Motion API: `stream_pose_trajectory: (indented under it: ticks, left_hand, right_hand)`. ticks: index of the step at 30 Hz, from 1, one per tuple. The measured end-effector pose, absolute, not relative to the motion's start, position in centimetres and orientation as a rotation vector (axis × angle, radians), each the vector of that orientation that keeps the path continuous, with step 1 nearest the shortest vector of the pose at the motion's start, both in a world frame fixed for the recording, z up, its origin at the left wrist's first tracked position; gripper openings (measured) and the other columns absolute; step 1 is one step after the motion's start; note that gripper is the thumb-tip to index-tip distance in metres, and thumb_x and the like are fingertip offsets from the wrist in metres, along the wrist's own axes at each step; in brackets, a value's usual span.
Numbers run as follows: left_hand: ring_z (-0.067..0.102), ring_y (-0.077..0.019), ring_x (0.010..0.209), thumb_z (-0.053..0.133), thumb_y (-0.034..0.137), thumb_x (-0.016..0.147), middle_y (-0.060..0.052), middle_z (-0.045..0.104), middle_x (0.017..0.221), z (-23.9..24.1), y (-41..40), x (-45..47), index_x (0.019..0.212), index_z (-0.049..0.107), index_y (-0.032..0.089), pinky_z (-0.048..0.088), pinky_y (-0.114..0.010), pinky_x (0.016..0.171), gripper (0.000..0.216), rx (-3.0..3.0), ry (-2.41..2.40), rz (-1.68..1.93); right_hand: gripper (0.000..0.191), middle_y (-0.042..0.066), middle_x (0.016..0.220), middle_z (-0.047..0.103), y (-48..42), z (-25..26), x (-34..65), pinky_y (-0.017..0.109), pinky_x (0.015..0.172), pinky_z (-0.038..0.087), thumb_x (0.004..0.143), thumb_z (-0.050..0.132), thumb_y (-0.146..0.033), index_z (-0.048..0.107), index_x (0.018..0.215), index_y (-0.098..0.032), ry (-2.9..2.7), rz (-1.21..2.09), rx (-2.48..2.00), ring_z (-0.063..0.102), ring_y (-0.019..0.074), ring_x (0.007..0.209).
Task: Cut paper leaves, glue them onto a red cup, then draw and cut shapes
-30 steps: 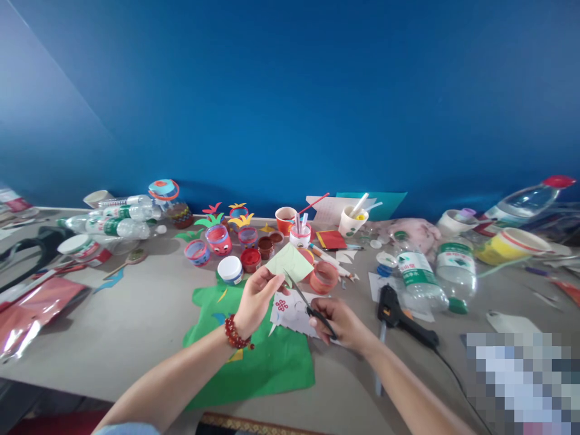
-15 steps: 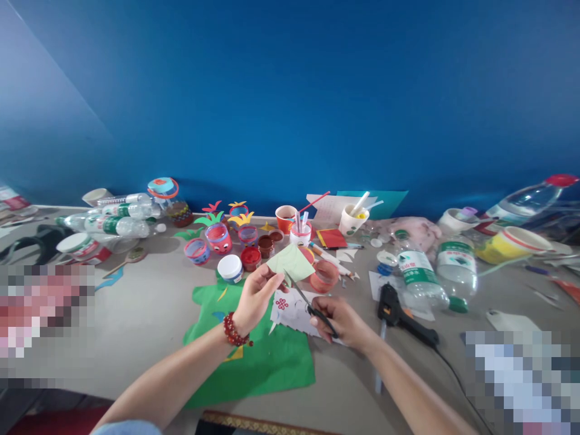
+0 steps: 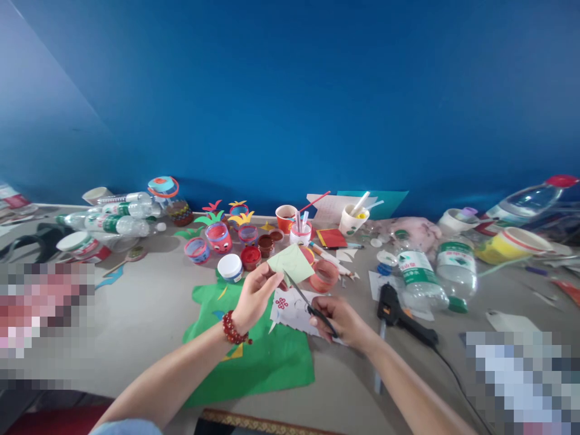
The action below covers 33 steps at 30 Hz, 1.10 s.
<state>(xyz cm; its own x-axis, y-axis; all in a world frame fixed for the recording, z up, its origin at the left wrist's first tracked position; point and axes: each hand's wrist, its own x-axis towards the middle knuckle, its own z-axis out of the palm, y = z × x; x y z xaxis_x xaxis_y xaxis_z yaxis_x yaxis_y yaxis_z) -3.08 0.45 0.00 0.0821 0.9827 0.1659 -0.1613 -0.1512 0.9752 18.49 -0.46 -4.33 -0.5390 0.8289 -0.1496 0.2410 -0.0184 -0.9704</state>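
Observation:
My left hand point(image 3: 257, 294), with a red bead bracelet point(image 3: 232, 329) at the wrist, pinches a pale green piece of paper point(image 3: 294, 263) by its lower left corner. Black-handled scissors point(image 3: 319, 316) are gripped in my right hand point(image 3: 339, 320), fingers wrapped round the handles. Their blades reach up to the lower edge of the paper, close to my left fingertips. Below the hands lie a green sheet point(image 3: 272, 368) with small yellow and blue scraps on it, and a white paper point(image 3: 294, 309) with a red knot print.
Paint jars point(image 3: 251, 258) and painted cups with paper leaves point(image 3: 218, 237) stand beyond my hands. To the right are a black glue gun point(image 3: 399, 314) with its cord and clear plastic bottles point(image 3: 417, 269). More bottles point(image 3: 118, 225) lie at the left. A blue wall point(image 3: 290, 109) rises behind the table.

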Motion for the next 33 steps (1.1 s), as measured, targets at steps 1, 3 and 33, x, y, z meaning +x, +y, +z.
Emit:
stream_pose_trajectory:
  ticks: [1, 3, 33]
  left_hand:
    - [0.062, -0.0135, 0.066, 0.066, 0.035, 0.085, -0.002, 0.067, 0.073, -0.07, 0.47, -3.10, 0.085, 0.067, 0.014, 0.050, -0.025, 0.066, 0.022, 1.251, 0.941, 1.320]
    - [0.062, -0.0138, 0.067, 0.065, 0.035, 0.086, -0.003, 0.068, 0.076, -0.18, 0.50, -3.13, 0.089, 0.067, 0.013, 0.050, -0.025, 0.067, 0.022, 1.251, 0.931, 1.314]
    - [0.061, -0.0131, 0.069, 0.067, 0.032, 0.084, -0.004, 0.070, 0.078, -0.63, 0.76, -3.52, 0.094, 0.071, 0.014, 0.048, -0.023, 0.067, 0.021, 1.154, 0.885, 1.309]
  right_hand:
    - [0.049, -0.007, 0.041, 0.048, -0.47, -4.36, 18.49, 0.019, 0.040, 0.025, 0.077, 0.066, -0.057, 0.036, 0.061, -0.022, -1.779, 1.592, -1.113, 0.039, 0.0069, 0.037]
    - [0.048, -0.007, 0.041, 0.049, -0.48, -4.37, 18.50, 0.019, 0.040, 0.026, 0.077, 0.066, -0.056, 0.037, 0.061, -0.022, -1.784, 1.589, -1.107, 0.039, 0.0070, 0.037]
    - [0.050, -0.006, 0.046, 0.049, -0.35, -3.98, 18.66, 0.019, 0.041, 0.027, 0.071, 0.072, -0.056, 0.036, 0.063, -0.022, -1.765, 1.686, -1.118, 0.045, 0.0083, 0.040]
